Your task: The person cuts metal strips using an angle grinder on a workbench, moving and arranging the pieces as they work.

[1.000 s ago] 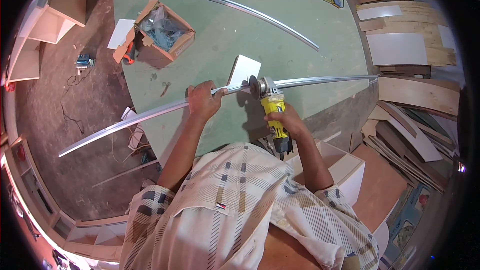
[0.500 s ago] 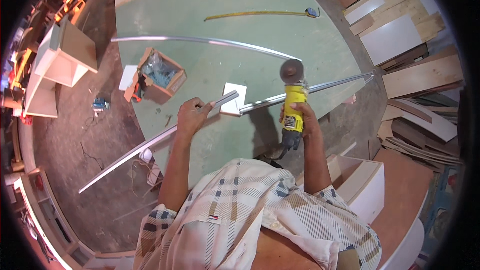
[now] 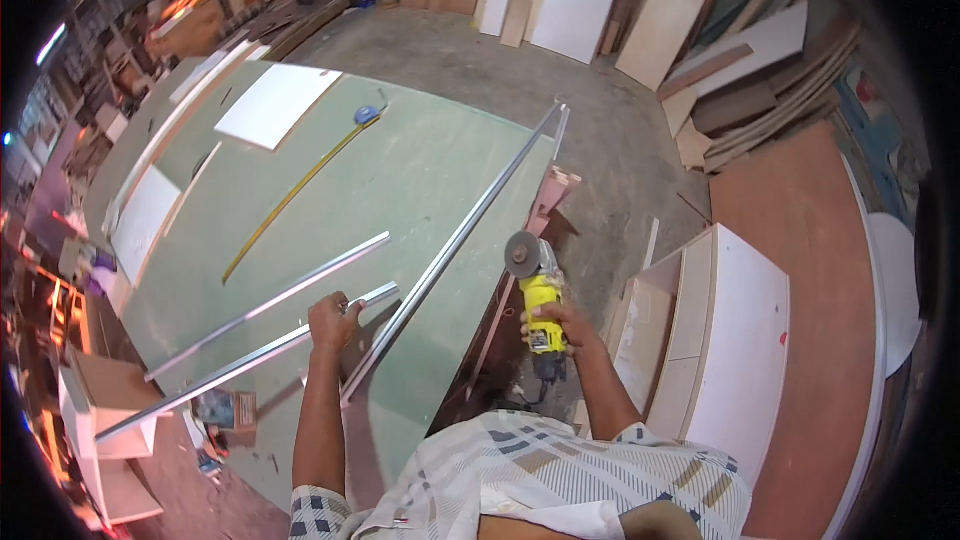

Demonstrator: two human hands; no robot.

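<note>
Metal strip (image 3: 240,365) runs out toward 8 o'clock from the middle of my view, and I've got the left hand (image 3: 337,322) wrapped around it near its upper end. White panel (image 3: 278,105) lies up at 10 o'clock on the green bench (image 3: 420,170). Second strip (image 3: 290,292) is at about half past 8, just beyond the held one and pretty much alongside. Tape measure (image 3: 366,115) sits near 11, pulled out toward 9. Then a long strip (image 3: 445,258) slants from past 7 up to 1. Over at 5 o'clock I've got a yellow angle grinder (image 3: 543,292), right hand (image 3: 572,326) closed around its body, disc (image 3: 521,255) at the top end. Boxy white cabinet (image 3: 745,330) stands at 4.
</note>
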